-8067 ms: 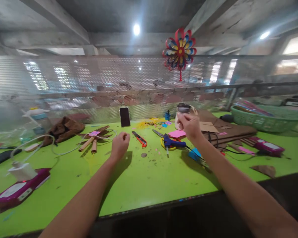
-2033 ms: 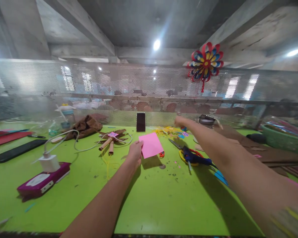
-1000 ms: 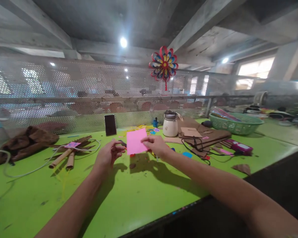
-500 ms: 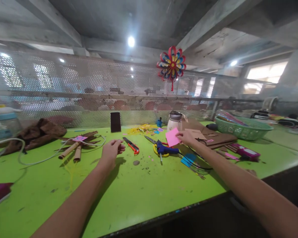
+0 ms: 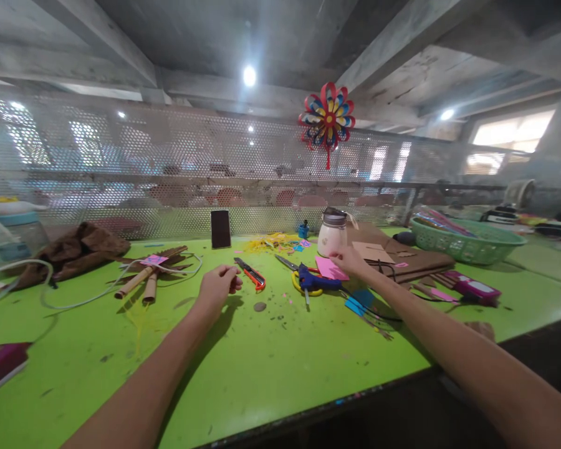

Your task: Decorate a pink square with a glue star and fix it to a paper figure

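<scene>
My right hand [image 5: 350, 260] reaches out over the green table [image 5: 271, 355] and pinches the edge of a pink paper sheet [image 5: 330, 268], which lies low beside the blue glue gun [image 5: 314, 279] and in front of a cream jar with a dark lid [image 5: 331, 232]. My left hand [image 5: 219, 285] hovers above the table nearer the middle, fingers curled loosely, with nothing visible in it. An orange box cutter [image 5: 250, 274] lies just to its right.
Scissors [image 5: 287, 264], rolled cardboard tubes [image 5: 143, 282], a white cable [image 5: 70, 293], a brown cloth [image 5: 81, 246], a dark phone [image 5: 220, 228] against the mesh screen, brown card sheets [image 5: 402, 255], a green basket [image 5: 467, 232] and a paper pinwheel [image 5: 327, 118] overhead.
The pink sheet went from in front of me, between both hands, out to the right and down toward the table in my right hand. My left hand let go and stayed curled.
</scene>
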Demonstrator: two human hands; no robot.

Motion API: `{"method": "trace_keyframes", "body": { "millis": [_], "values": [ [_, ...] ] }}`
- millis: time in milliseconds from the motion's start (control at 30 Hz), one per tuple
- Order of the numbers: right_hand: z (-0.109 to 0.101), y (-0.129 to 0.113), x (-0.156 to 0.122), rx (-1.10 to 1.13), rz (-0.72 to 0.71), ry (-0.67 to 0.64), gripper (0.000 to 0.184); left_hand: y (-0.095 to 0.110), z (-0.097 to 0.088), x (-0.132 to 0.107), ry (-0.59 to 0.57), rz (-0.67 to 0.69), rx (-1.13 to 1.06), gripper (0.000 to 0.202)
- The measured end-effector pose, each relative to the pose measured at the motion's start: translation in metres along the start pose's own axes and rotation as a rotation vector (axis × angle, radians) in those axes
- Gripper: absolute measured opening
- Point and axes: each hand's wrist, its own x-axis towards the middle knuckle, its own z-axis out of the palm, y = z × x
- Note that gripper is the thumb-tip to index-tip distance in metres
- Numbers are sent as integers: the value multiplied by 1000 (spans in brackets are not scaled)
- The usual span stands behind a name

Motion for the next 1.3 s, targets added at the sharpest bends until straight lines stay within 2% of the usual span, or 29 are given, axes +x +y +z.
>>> {"method": "trace_keyframes", "body": {
  "millis": [100, 200, 367, 500, 733, 900, 1100, 1300],
  "values": [
    [2, -9, -3, -1, -81, -97, 24, 0, 2, -3, -36, 26, 70, 10],
    [5, -9, -5, -35, -74, -176, 15, -2, 3, -4, -97, 31, 163, 13],
    [10, -2, -4, -82, -47, -187, 25, -7, 4, -1, -163, 51, 336, 19],
    [10, -4, 0, -85, -19, -93, 17, -11, 4, 2, -184, 67, 403, 18],
    [-3, -18, 8, 0, 35, 123, 24, -18, 7, -2, -269, 220, 646, 27],
    [-6, -27, 8, 90, 47, 223, 36, -19, 11, -6, -328, 233, 679, 25],
    [2, -26, -8, 223, 52, 282, 49, -17, 13, -15, -365, 221, 664, 23],
    [7, -9, -19, 318, 79, 290, 50, -21, 15, -20, -370, 194, 669, 29]
  ]
}}
